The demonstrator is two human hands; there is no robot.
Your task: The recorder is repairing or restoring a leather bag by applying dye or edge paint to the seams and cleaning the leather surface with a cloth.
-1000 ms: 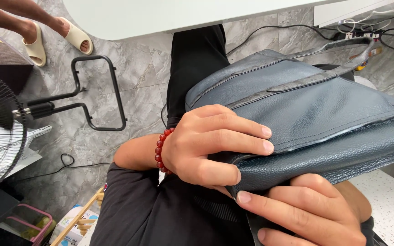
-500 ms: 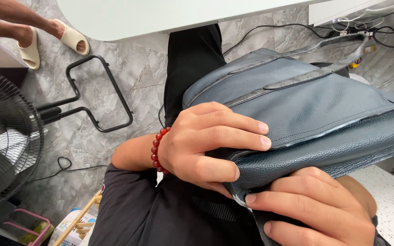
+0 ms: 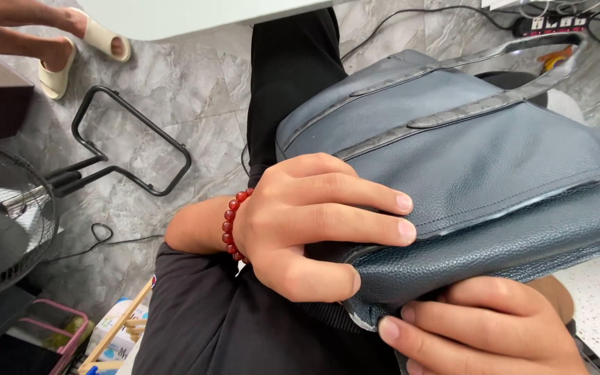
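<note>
A dark blue pebbled-leather tote bag (image 3: 494, 167) lies on its side across the person's lap, above the grey marble-tiled floor (image 3: 175, 90), its long strap handles (image 3: 508, 76) stretching toward the top right. The left hand (image 3: 314, 222), with a red beaded bracelet (image 3: 232, 226) at the wrist, lies over the bag's near corner, fingers (image 3: 355, 201) spread flat on the face and thumb pressed against the edge, its grip closed on the bag. The right hand (image 3: 480, 333) clasps the same corner from below, fingers curled round the seam. A black metal fan (image 3: 1, 222) stands at the left, near a black tubular frame (image 3: 130, 146). Another person's sandalled feet (image 3: 78, 48) show at top left.
</note>
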